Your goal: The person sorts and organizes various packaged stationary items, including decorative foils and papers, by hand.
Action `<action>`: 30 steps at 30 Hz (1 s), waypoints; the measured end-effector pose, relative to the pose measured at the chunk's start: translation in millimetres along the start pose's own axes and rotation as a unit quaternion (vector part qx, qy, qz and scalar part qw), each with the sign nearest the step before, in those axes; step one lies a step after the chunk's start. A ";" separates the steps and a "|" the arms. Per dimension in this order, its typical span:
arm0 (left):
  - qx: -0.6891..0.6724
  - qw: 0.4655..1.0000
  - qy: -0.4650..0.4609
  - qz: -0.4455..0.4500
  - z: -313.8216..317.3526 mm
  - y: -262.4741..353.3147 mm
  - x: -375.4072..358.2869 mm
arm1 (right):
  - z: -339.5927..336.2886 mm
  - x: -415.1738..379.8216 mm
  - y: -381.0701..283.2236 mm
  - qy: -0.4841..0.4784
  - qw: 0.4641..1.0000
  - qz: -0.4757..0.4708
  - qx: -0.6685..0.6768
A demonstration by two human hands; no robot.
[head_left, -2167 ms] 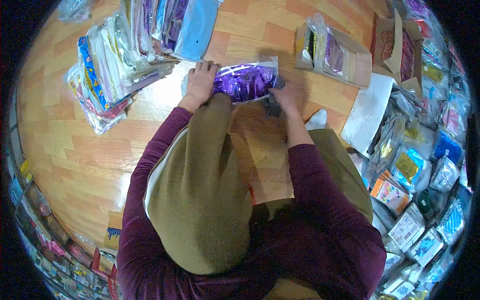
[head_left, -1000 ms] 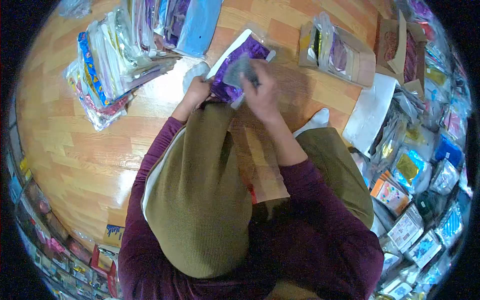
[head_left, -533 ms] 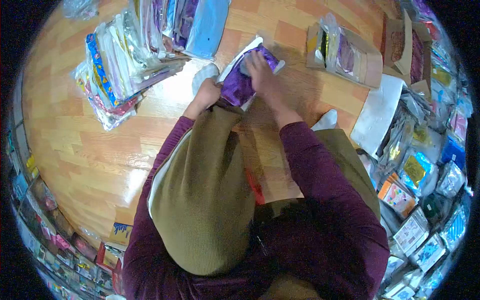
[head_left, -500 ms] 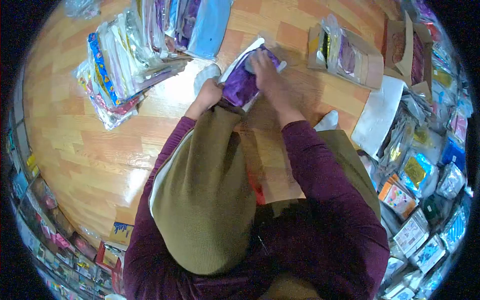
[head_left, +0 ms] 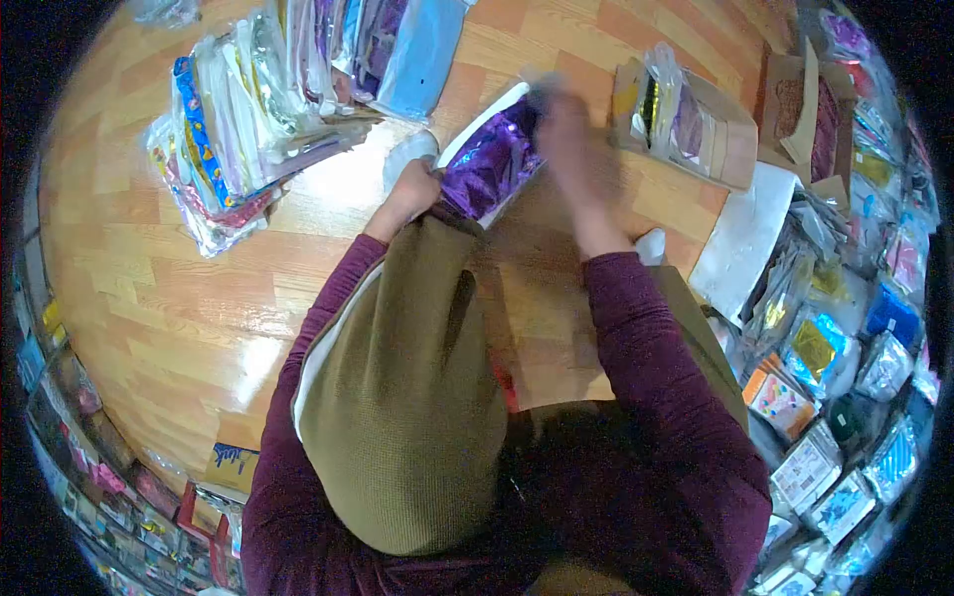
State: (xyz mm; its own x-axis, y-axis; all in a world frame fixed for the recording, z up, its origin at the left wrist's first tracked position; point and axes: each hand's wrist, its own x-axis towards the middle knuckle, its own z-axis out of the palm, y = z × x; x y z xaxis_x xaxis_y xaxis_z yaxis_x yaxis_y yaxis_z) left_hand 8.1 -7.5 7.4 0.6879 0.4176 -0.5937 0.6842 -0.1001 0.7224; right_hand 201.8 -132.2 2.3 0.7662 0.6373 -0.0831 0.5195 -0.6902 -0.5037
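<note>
A shiny purple foil packet point(head_left: 492, 164) with a white strip along its far left edge lies over the wooden floor, just beyond my raised knee. My left hand point(head_left: 414, 189) is closed on its near left corner, thumb and fingers pressed together. At the packet's far right edge is my right hand point(head_left: 571, 139), smeared by motion. A small greyish blur point(head_left: 547, 91) shows at its fingertips; I cannot tell whether the hand grips it. My white-socked foot point(head_left: 409, 151) is beside the left hand.
Stacked clear-bagged packets point(head_left: 248, 119) lie at the far left, with a light blue packet point(head_left: 422, 65) beside them. Open cardboard boxes point(head_left: 730, 149) of packets stand at the far right. A white sheet point(head_left: 745, 238) and many heaped packages point(head_left: 820, 348) line the right side.
My right hand has moved right and away across the purple packet to its far right edge, uncovering more of its surface. The left hand keeps its hold on the corner.
</note>
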 end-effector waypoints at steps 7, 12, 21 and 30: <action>0.010 0.999 0.009 0.030 11.9 -35.4 17.5 | 51.5 -40.9 -7.1 -0.031 0.937 -0.342 -0.070; -0.028 1.000 0.002 0.010 8.1 -15.2 11.4 | 2.9 3.7 35.3 -0.049 0.933 -0.255 -0.250; -0.062 0.998 -0.018 -0.029 4.4 -11.1 5.4 | -35.3 -11.7 -1.9 -0.095 0.995 0.026 -0.026; 0.029 0.999 -0.024 -0.002 3.3 -11.6 8.0 | 17.4 -89.4 28.3 -0.084 0.947 -0.280 -0.131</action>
State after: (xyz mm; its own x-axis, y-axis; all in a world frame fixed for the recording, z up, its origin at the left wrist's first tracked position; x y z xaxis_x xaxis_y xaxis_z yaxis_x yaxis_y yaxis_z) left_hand 6.5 -6.0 -6.8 0.6947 0.3743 -0.6142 0.6991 -0.1504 0.6991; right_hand 141.4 -202.7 -19.5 0.2830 0.9590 -0.0126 0.9199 -0.2751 -0.2793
